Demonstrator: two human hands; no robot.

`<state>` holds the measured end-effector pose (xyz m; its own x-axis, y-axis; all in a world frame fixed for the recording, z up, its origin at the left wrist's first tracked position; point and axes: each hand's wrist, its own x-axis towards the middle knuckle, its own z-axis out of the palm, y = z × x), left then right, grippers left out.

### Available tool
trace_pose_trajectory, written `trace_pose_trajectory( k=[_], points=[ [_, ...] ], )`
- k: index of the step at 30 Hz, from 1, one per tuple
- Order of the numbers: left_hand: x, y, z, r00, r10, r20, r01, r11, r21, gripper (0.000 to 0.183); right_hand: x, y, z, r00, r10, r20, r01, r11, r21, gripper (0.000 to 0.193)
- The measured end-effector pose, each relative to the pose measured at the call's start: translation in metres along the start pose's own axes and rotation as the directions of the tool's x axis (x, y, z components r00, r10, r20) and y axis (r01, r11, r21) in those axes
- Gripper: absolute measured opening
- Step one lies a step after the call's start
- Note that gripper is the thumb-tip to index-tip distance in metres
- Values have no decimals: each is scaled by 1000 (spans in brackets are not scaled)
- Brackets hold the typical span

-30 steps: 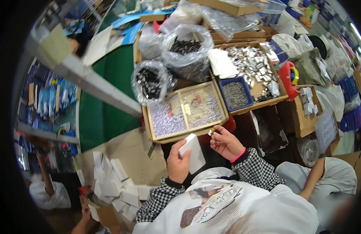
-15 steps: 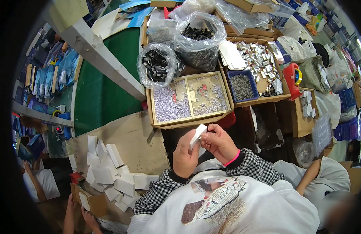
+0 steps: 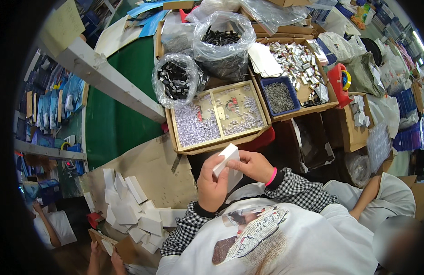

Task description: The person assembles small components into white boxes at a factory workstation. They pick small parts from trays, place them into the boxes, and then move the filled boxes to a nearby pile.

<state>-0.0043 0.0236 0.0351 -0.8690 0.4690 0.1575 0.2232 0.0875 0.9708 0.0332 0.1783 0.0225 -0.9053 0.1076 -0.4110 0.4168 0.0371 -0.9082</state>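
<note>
A small white box (image 3: pixel 227 158) is held up in front of my chest. My left hand (image 3: pixel 212 185) is wrapped round its left side, with the thumb along the near face. From the right, my right hand (image 3: pixel 254 166) pinches the box near its middle; some of its fingertips are hidden behind it. A white flap or panel shows below the fingers. Just beyond my hands lies a two-part wooden tray (image 3: pixel 217 118) with many tiny clear-purple pieces. To the left, a heap of similar white boxes (image 3: pixel 124 213) lies on a cardboard sheet (image 3: pixel 150 160).
Behind the tray stand plastic bags of black parts (image 3: pixel 177 80), a blue bin (image 3: pixel 279 96) of small metal pieces and a carton of small white-and-silver parts (image 3: pixel 296 64). A grey metal post (image 3: pixel 102 75) slants at left. Another person's hands (image 3: pixel 106 259) hold a brown box.
The white box has turned so that more of its broad face shows, and my fingers have shifted on it. The view has moved slightly. The other person's hands have shifted right.
</note>
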Motion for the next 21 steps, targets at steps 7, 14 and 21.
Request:
trace_pose_trajectory(
  k=[7,14,21],
  points=[
    [6,-13,-2,903,-407,-137,320,851,-417,22,-1,5,-1,849,-525,-61,464,796,-388,42],
    [37,-10,-13,939,117,324,-218,930,296,58,13,16,-28,954,-58,296,87,993,-86,48],
    [39,-4,8,621,44,782,-616,645,453,82,27,33,-78,808,-161,566,315,931,-185,35]
  ],
)
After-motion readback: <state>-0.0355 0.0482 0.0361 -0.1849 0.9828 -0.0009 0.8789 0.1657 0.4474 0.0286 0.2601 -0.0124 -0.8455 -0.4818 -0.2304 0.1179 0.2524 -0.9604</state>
